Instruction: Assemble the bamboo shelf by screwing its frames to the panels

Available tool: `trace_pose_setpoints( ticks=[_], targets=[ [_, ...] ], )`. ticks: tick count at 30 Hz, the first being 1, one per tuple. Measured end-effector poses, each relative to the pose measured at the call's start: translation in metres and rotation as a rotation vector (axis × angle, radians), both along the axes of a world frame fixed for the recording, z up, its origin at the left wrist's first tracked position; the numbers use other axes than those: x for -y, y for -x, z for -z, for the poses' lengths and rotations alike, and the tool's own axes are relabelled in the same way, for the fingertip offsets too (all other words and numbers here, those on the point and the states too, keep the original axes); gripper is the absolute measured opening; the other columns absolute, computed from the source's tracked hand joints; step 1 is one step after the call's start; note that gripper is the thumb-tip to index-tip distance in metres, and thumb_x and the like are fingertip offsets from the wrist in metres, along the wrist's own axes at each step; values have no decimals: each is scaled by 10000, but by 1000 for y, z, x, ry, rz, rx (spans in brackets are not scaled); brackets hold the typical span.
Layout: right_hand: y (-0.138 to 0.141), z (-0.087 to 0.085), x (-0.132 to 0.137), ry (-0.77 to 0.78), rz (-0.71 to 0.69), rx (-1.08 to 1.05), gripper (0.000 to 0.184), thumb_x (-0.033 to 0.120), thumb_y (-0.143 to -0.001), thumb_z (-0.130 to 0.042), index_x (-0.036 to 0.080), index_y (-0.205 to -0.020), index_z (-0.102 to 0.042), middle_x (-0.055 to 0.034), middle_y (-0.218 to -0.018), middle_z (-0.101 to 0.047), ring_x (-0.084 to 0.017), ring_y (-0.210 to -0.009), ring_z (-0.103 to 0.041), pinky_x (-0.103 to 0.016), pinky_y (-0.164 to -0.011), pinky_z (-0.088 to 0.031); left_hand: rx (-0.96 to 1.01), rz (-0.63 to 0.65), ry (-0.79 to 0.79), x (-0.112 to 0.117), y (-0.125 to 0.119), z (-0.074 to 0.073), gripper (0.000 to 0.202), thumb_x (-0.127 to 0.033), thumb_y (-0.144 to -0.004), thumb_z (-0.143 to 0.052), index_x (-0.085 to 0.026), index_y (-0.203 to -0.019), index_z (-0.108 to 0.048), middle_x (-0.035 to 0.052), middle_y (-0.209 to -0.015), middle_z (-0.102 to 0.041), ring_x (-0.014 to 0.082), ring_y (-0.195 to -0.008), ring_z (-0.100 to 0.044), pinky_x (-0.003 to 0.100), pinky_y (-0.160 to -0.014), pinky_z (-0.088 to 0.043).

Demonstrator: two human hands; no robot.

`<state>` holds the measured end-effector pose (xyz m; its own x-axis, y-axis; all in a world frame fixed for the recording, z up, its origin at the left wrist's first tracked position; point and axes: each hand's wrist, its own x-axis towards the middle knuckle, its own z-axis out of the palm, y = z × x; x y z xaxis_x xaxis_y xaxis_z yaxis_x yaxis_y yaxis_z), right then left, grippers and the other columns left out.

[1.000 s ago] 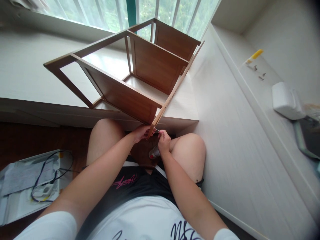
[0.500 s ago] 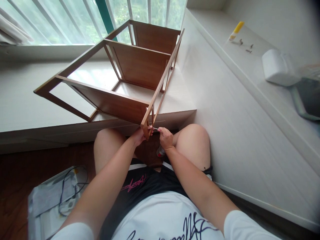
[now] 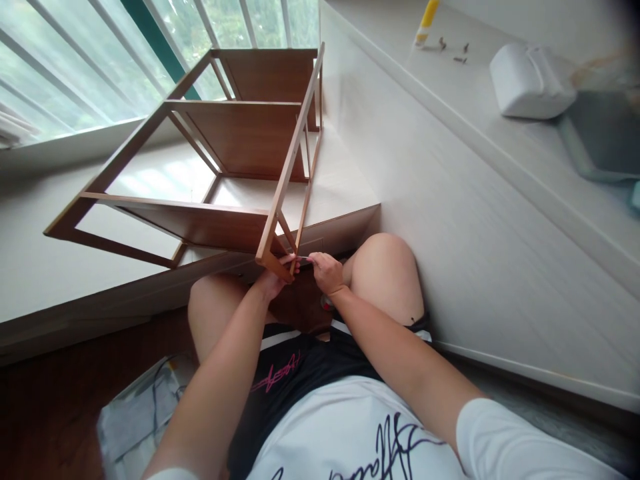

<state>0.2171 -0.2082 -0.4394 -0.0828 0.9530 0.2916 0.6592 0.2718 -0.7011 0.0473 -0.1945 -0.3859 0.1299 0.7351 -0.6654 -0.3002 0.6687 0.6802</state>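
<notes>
A brown wooden shelf frame with panel shelves lies tilted on the white window ledge, its near end over the ledge's edge between my knees. My left hand is closed around the near bottom corner of the frame, partly hidden by the wood. Just to the right, my right hand pinches a thin metal tool. The tool's slim shaft points left at the frame's corner leg. Its handle is hidden in my fingers, and whether its tip sits in a screw is too small to tell.
On the white counter at right are a yellow-and-white tube, several small screw-like pieces, a white case and a dark tray. A packet with a cable lies on the floor at lower left.
My view has turned to the right, so the frame and counter appear shifted left. Both hands keep their places at the frame's corner, the right still holding the thin metal tool.
</notes>
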Motion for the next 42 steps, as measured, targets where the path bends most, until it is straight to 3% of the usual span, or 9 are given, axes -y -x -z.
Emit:
trace_pose_setpoints(
  ticks=[12,21,30,36,42],
  targets=[
    [2,-6,4,116,-7,22,382,398,-1049,-361,225,-893,-664,-44,-867,-716,-177,-833,-631,-259,-719,-364,27,-7,-6,-1,0,-3,188,-254,-809,-695,-87,-881,-742,29,-723,-667,102,-607,-619,206,-497,-468],
    [1,-6,1,170,-66,-67,423,462,-1040,-333,218,-877,-638,-49,-841,-696,-181,-800,-626,-260,-714,-351,32,3,-12,-1,3,3,195,-251,-802,-701,-90,-901,-746,42,-739,-678,110,-623,-622,204,-502,-470],
    [0,-10,-1,227,-72,-259,484,520,-1002,-374,205,-724,-614,-44,-727,-639,-171,-707,-573,-274,-699,-341,21,-5,-10,-1,2,2,185,-254,-778,-719,-99,-876,-740,40,-725,-678,115,-618,-620,209,-505,-470],
    [8,-9,-3,347,-26,-472,619,625,-973,-329,189,-617,-585,-2,-541,-527,-138,-547,-498,-269,-603,-347,16,1,-6,-2,3,4,182,-254,-779,-720,-100,-874,-743,38,-721,-682,115,-620,-621,211,-503,-463],
    [9,-13,-10,497,-37,-646,640,644,-930,-371,181,-546,-588,17,-416,-447,-116,-426,-416,-265,-529,-349,3,-5,3,-2,3,4,215,-275,-766,-742,-94,-882,-745,28,-722,-681,115,-622,-628,223,-520,-473]
  ],
)
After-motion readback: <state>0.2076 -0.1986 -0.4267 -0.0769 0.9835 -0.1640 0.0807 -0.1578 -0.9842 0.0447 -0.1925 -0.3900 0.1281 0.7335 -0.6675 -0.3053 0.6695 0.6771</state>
